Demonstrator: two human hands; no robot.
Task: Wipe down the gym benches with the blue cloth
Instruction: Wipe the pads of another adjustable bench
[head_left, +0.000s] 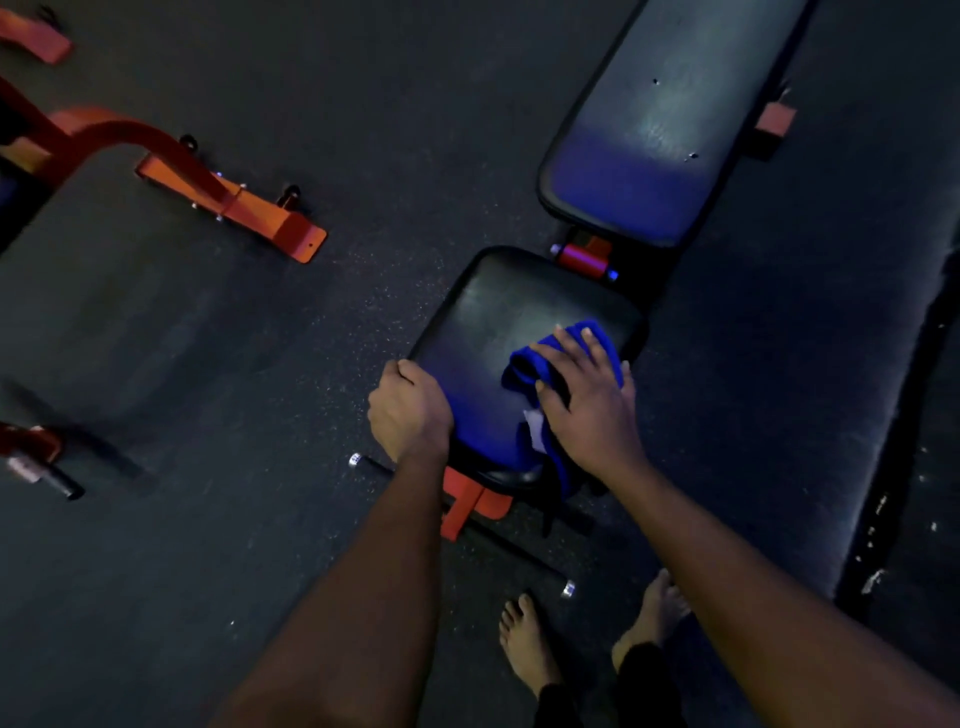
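Observation:
A black padded gym bench on an orange frame runs from the centre to the upper right. Its seat pad (498, 317) lies nearest me, the long back pad (670, 119) beyond it. A bunched blue cloth (530, 364) lies on the right part of the seat pad. My right hand (587, 400) presses flat on the cloth with straight fingers. The seat pad's left near edge is gripped by my left hand (410, 410), its fingers curled over the rim.
Orange frame legs of another machine (228, 192) stand on the dark rubber floor at the left. A black floor bar (519, 556) with chrome end caps crosses under the bench's near end. My bare feet (524, 644) stand just behind it. A dark raised mat (883, 415) borders the right.

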